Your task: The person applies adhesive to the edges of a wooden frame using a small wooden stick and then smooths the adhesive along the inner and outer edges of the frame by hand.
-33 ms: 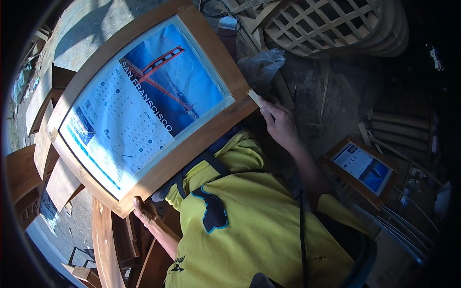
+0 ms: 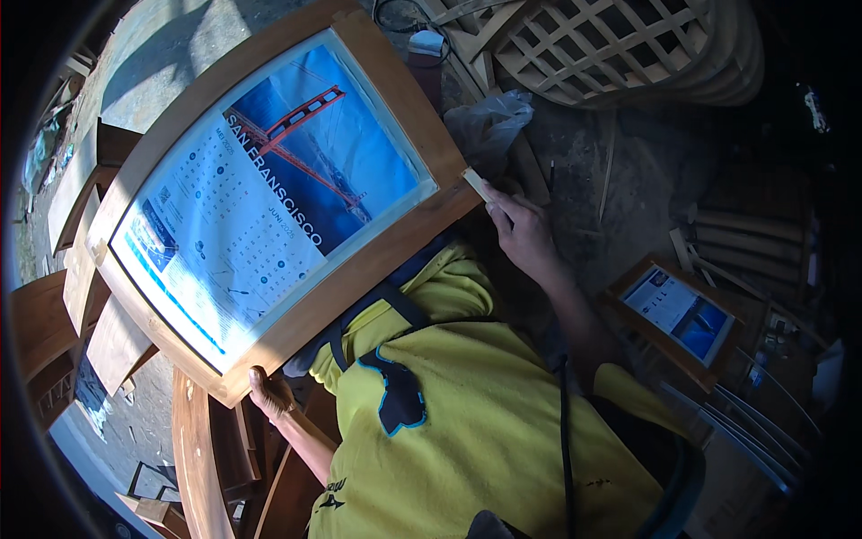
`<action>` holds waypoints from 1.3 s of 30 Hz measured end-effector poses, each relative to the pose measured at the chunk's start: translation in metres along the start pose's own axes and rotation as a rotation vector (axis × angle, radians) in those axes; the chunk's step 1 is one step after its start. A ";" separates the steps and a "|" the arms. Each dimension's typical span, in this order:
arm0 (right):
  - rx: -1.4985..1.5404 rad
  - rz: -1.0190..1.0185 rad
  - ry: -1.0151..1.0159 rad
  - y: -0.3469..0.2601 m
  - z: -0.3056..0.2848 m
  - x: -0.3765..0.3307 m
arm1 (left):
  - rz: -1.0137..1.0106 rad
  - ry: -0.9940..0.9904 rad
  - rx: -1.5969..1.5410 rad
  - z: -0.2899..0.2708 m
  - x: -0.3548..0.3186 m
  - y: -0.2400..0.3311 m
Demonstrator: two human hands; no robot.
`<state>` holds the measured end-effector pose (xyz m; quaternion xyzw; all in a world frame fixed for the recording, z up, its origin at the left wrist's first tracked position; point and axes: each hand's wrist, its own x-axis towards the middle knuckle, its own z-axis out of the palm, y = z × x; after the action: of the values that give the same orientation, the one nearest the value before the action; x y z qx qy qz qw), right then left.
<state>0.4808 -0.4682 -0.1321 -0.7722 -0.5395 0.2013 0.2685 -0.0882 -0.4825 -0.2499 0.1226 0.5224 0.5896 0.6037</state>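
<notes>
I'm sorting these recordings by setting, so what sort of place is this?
Probably a woodworking shop or yard: a wooden frame is being held, a rounded wooden lattice sits at upper right, and several wooden panels stand at left.

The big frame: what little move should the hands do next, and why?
Maybe slide the pale piece a little along the big frame, since the right hand holds it at one corner while the left hand grips another, which may keep things steady.

Woodworking workshop, wooden lattice [image 2: 628,47], wooden panels [image 2: 117,352]
</notes>
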 end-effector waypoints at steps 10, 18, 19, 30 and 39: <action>0.000 -0.079 0.018 -0.001 -0.001 0.001 | 0.018 0.005 -0.003 0.007 -0.001 0.002; 0.034 -0.084 -0.004 -0.013 0.008 -0.002 | 0.069 0.071 0.000 0.011 0.001 -0.002; 0.064 -0.089 0.020 -0.008 0.015 -0.011 | 0.039 0.041 0.001 0.010 -0.001 0.000; -0.021 -0.089 0.011 -0.010 0.005 -0.004 | 0.032 0.000 -0.002 0.014 -0.003 0.004; 0.029 -0.095 -0.014 -0.021 0.011 -0.012 | 0.008 -0.041 -0.066 -0.024 0.007 -0.001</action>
<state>0.4550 -0.4712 -0.1269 -0.7403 -0.5745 0.2017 0.2851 -0.1077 -0.4879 -0.2638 0.1168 0.4897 0.6064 0.6155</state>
